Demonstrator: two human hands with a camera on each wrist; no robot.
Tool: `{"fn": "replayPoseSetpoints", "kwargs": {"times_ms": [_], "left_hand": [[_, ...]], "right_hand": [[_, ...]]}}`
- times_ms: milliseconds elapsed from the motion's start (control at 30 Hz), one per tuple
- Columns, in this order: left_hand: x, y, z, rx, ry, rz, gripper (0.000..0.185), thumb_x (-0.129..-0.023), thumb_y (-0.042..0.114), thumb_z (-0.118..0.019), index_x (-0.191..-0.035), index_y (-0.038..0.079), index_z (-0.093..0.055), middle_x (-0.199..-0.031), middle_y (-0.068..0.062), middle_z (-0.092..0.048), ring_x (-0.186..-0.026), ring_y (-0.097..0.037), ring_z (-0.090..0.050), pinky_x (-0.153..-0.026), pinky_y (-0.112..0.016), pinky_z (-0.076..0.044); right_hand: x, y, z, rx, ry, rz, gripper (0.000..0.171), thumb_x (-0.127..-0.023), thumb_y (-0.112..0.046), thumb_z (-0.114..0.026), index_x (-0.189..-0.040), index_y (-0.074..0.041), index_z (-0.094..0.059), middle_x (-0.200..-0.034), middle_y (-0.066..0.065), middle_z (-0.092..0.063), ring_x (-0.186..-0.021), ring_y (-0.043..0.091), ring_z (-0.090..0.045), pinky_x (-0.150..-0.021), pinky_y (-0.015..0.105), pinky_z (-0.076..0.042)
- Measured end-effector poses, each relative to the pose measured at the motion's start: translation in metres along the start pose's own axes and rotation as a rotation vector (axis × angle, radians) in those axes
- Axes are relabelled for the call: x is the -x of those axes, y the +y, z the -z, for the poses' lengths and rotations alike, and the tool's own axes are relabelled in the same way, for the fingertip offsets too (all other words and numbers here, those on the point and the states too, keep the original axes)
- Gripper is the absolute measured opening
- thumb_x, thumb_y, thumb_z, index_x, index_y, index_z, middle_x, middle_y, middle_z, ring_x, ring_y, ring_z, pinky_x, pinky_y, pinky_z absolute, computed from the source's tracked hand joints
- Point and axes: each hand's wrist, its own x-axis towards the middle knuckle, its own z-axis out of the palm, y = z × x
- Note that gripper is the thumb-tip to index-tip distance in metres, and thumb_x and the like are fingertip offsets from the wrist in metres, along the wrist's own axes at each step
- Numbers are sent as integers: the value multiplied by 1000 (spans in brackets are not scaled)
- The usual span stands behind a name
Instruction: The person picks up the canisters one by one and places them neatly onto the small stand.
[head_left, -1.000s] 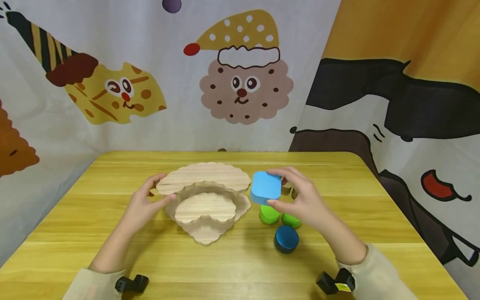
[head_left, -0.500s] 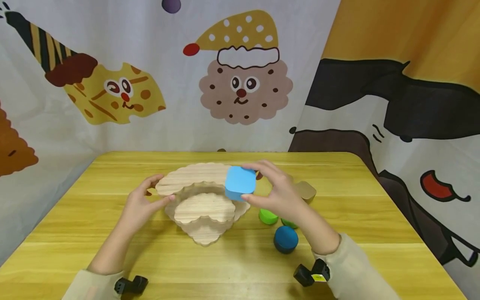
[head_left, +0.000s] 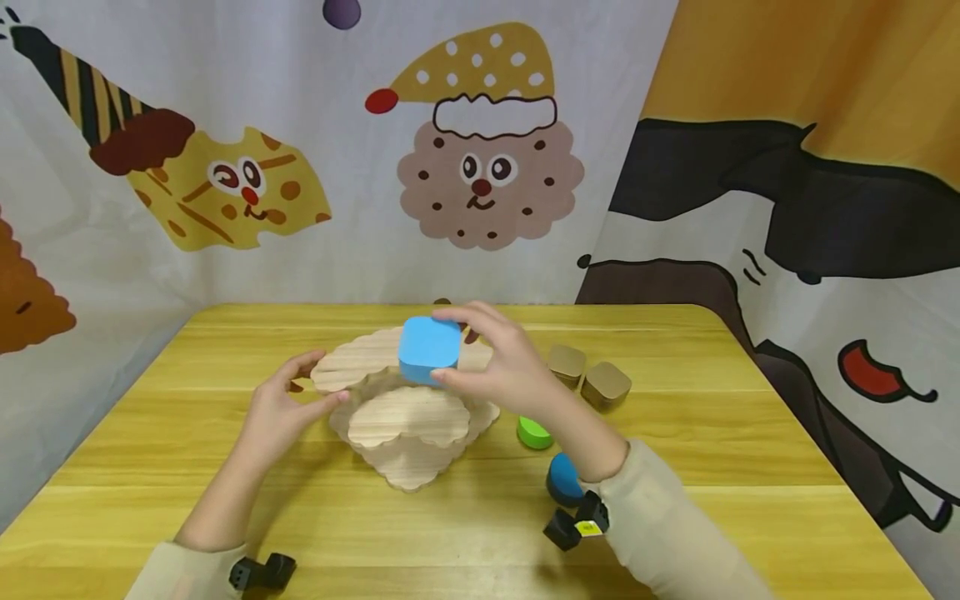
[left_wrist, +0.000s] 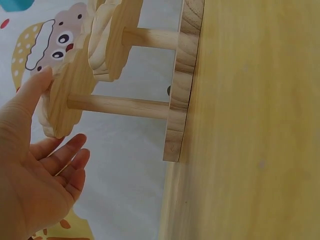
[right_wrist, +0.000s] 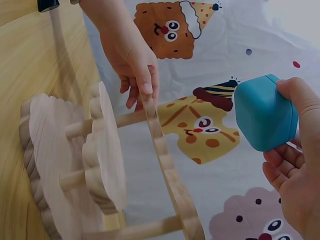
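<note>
The head view looks forward and down over the fingers (head_left: 307, 361); both wrist views, nearer, look past them, sharing the wooden stand (head_left: 408, 417).

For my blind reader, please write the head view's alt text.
A right hand holds a rounded blue block over a tiered, scalloped wooden stand, whose top tier the left hand grips. Beside it: two square gold blocks, one green disc, one blue cylinder.

A blue, round-cornered, box-shaped block (head_left: 429, 348) is being held by the right hand (head_left: 498, 358), above and apart from the top tier of a pale wooden stand (head_left: 408, 417). Scalloped-edged and tiered on round pegs, the stand is standing upright while the left hand (head_left: 281, 408) is gripping its top tier's end.
</note>
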Motion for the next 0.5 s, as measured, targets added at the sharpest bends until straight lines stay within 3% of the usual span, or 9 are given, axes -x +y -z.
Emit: {"fn": "replayPoseSetpoints", "kwargs": {"times_ms": [233, 500], "left_hand": [[-1, 1, 0, 5, 2, 5, 67, -81, 26, -79, -133, -3, -50, -112, -16, -58, -100, -23, -48, -84, -42, -35], [0, 2, 1, 8, 7, 5, 65, -82, 28, -78, -133, -2, -51, -112, -15, -58, -101, -22, -48, -83, -36, -34]], "right_hand": [[-15, -1, -14, 17, -6, -47, 54, -77, -21, -81, -127, -16, -60, -115, -5, -56, -95, 17, -51, -78, 30, -48], [-30, -3, -30, 0, -40, -6, 55, -79, -20, -80, -128, -12, -58, -114, -2, -57, -96, 11, -49, -80, 25, -45]]}}
